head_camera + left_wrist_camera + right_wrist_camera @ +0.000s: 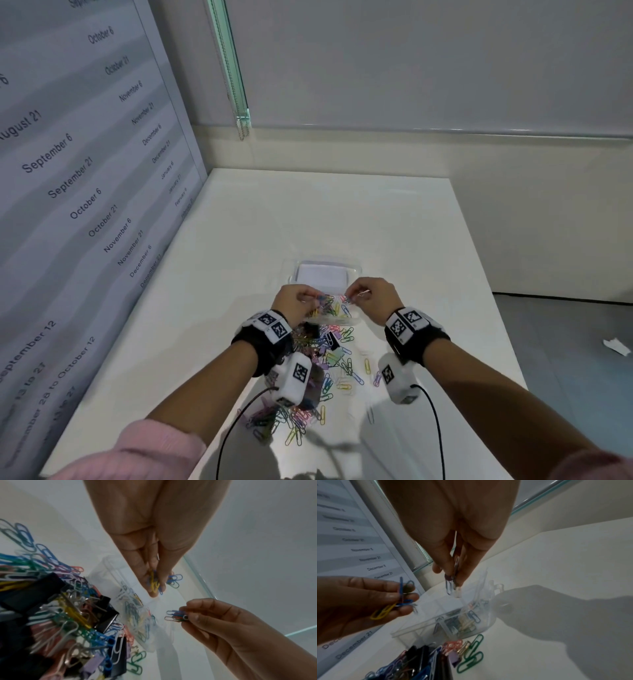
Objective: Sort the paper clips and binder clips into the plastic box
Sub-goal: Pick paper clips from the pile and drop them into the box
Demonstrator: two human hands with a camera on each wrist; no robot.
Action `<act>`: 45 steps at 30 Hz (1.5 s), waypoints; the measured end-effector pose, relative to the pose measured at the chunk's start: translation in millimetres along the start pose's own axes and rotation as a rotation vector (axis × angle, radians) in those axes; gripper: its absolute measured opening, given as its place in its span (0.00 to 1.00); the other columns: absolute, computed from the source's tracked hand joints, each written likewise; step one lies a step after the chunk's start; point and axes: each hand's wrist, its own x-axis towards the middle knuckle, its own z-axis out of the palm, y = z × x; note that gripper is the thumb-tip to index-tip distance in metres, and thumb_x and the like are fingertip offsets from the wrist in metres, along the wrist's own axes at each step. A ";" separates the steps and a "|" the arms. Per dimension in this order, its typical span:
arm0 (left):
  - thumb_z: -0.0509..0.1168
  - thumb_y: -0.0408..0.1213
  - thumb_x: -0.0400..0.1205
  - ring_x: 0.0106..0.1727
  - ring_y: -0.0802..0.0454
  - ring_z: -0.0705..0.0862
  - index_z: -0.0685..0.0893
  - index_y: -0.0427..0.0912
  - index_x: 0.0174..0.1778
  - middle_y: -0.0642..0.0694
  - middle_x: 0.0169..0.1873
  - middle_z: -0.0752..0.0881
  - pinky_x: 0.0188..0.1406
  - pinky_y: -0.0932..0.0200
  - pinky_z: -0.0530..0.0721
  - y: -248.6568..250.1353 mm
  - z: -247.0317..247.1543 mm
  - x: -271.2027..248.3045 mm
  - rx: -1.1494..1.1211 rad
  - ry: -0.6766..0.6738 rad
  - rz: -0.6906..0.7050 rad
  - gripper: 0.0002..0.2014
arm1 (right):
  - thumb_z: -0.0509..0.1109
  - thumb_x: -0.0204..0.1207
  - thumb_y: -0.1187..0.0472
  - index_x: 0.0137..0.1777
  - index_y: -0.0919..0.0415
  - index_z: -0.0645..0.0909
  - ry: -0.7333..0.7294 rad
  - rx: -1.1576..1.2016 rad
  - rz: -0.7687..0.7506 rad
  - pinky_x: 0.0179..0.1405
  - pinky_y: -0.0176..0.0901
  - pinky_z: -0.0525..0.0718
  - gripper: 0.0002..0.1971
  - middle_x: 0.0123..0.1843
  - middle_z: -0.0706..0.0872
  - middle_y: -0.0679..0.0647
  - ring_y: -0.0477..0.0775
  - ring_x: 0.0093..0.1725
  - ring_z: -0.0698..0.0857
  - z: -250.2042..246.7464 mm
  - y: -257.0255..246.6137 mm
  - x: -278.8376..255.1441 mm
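A clear plastic box point(358, 322) sits mid-table with its lid point(322, 274) open behind it; several paper clips lie in its compartments point(464, 623). My left hand point(310, 300) hovers over the box's left side and pinches a small bunch of yellow and blue paper clips point(154, 584). My right hand point(356, 296) hovers over the right side and pinches a few paper clips point(452, 586), blue and white among them. A mixed pile of coloured paper clips point(339, 370) and black binder clips point(106, 615) lies on the table in front of the box.
The white table point(411, 240) meets a calendar board point(85, 171) on the left. Its right edge drops to a grey floor. Loose green paper clips point(471, 655) lie near the box. Cables from the wrist cameras trail over the near table edge.
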 end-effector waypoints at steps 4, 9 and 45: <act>0.62 0.30 0.82 0.49 0.40 0.86 0.87 0.34 0.50 0.36 0.45 0.87 0.54 0.45 0.86 -2.8 2.5 12.9 -0.119 0.057 -0.127 0.09 | 0.57 0.71 0.75 0.43 0.58 0.88 -0.017 -0.025 -0.005 0.31 0.26 0.75 0.19 0.40 0.85 0.51 0.52 0.42 0.84 2.6 1.8 -1.3; 0.59 0.34 0.84 0.59 0.43 0.83 0.82 0.33 0.62 0.37 0.56 0.86 0.67 0.47 0.80 -1.2 8.6 5.3 -0.116 0.017 -0.142 0.14 | 0.60 0.69 0.76 0.41 0.58 0.87 0.022 -0.026 -0.003 0.36 0.22 0.72 0.17 0.45 0.90 0.52 0.45 0.43 0.81 -1.9 24.1 -20.7; 0.74 0.47 0.70 0.63 0.51 0.73 0.73 0.51 0.68 0.50 0.61 0.70 0.64 0.56 0.77 -64.2 23.4 -93.1 0.636 -0.308 0.106 0.30 | 0.77 0.64 0.52 0.45 0.52 0.82 -0.352 -0.294 -0.100 0.46 0.37 0.69 0.12 0.39 0.68 0.41 0.48 0.46 0.71 71.9 49.4 -86.4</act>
